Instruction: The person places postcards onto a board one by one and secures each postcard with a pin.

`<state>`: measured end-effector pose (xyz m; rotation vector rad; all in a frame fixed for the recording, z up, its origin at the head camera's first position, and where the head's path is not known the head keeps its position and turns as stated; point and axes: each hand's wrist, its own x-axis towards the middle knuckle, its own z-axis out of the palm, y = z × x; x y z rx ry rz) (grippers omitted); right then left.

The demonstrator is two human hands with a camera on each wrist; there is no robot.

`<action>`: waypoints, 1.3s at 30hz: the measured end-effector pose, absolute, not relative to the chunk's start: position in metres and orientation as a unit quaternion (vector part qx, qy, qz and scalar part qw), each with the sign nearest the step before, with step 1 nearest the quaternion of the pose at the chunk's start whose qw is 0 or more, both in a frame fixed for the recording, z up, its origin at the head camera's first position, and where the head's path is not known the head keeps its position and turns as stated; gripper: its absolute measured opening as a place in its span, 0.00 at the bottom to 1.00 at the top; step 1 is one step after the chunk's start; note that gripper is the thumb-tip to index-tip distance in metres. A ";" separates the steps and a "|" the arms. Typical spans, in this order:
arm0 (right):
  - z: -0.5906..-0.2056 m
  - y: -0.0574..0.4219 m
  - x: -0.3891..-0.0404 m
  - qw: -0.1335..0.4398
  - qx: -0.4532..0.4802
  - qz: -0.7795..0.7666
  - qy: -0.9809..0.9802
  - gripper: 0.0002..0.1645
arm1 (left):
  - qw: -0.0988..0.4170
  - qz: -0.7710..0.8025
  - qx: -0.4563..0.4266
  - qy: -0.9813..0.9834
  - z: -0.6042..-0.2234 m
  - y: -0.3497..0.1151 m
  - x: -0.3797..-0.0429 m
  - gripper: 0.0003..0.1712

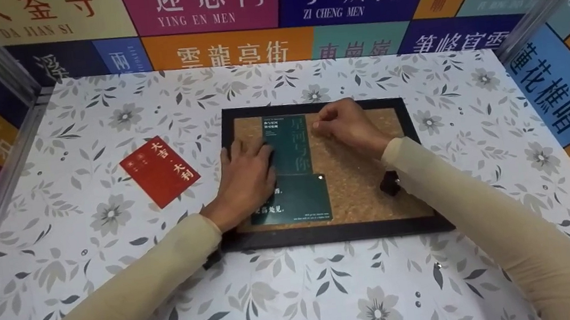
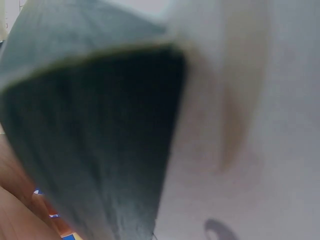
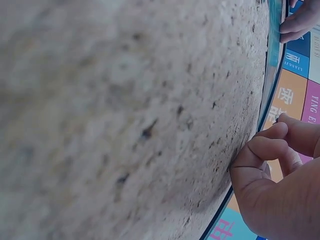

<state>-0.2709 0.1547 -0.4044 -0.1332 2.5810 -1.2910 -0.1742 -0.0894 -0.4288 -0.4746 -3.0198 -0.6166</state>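
Note:
A cork board (image 1: 369,193) in a black frame lies flat on the table. On its left part lie two green cards: an upright card (image 1: 289,149) above and a wider card (image 1: 300,201) below, with a shiny pin head (image 1: 321,177) at the lower one's top right corner. My left hand (image 1: 247,178) rests with spread fingers across the frame's left side and the cards' left edges. Over the cork, right of the upper card, my right hand (image 1: 348,123) pinches something tiny, perhaps a pin; in the right wrist view its thumb and index fingertips (image 3: 282,122) meet.
A red card (image 1: 160,171) with white characters lies left of the board. A small shiny piece (image 1: 437,266) is on the floral tabletop (image 1: 377,310) near the front. Beneath the right wrist sits a small dark object (image 1: 389,183). Colourful lettered panels (image 1: 224,6) border the table.

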 end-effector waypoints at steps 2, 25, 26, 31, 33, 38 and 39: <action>-0.405 0.154 -0.272 0.129 -0.045 -0.445 0.885 0.08 | 0.013 -0.198 -0.153 -0.968 -0.430 -0.089 -0.174 0.25; -0.408 0.138 -0.296 0.090 -0.069 -0.452 0.885 0.09 | 0.011 -0.197 -0.148 -0.969 -0.431 -0.090 -0.175 0.26; -0.408 0.138 -0.297 0.090 -0.068 -0.453 0.884 0.09 | 0.012 -0.198 -0.149 -0.969 -0.432 -0.090 -0.175 0.26; -0.409 0.135 -0.300 0.087 -0.064 -0.449 0.887 0.08 | 0.008 -0.197 -0.151 -0.969 -0.431 -0.090 -0.175 0.25; -0.410 0.132 -0.301 0.086 -0.063 -0.444 0.890 0.08 | 0.007 -0.195 -0.153 -0.969 -0.431 -0.090 -0.175 0.25; -0.410 0.125 -0.303 0.084 -0.054 -0.438 0.893 0.08 | 0.005 -0.197 -0.152 -0.969 -0.431 -0.090 -0.176 0.25; -0.410 0.124 -0.304 0.083 -0.051 -0.436 0.894 0.07 | 0.006 -0.198 -0.151 -0.968 -0.431 -0.090 -0.176 0.25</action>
